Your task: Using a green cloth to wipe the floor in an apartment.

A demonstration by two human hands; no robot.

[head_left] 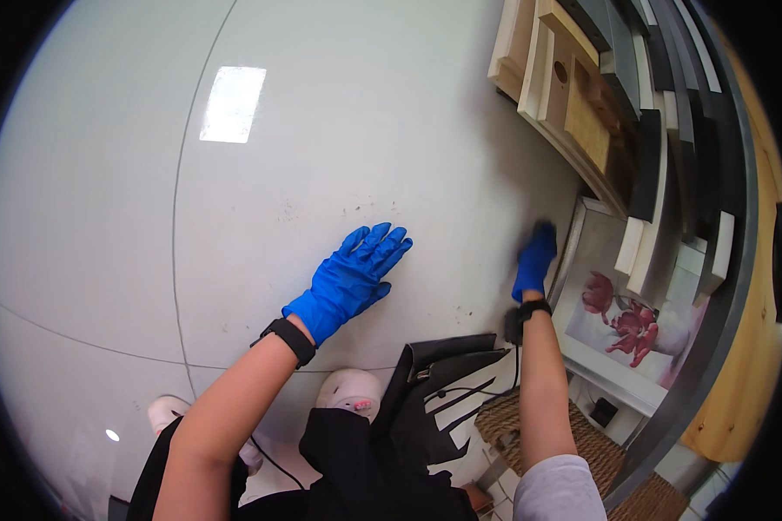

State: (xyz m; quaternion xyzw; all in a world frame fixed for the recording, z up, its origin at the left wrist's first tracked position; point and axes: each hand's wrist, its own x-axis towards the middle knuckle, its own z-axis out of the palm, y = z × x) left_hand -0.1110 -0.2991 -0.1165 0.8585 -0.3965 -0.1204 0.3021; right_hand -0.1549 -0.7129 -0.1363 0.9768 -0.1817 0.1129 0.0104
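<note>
My left hand (347, 282), in a blue glove, is held over the glossy pale tiled floor (339, 104) with its fingers stretched out and nothing in it. Just beyond its fingertips lie small dark crumbs (369, 208). More specks (463, 313) dot the floor between my two hands. My right hand (535, 263), gloved in blue too, is low at the right, beside a framed flower picture (630, 321). Its fingers are blurred and dark at the tips, so whether they hold anything is unclear. Black bands circle both wrists.
Wooden panels (573, 95) and grey-black boards stand stacked in a rack at the right. A black bag-like object (434, 373) sits close to my shoe (352, 391). Woven rope-like matting (508, 425) lies under my right forearm. A cable runs near my feet.
</note>
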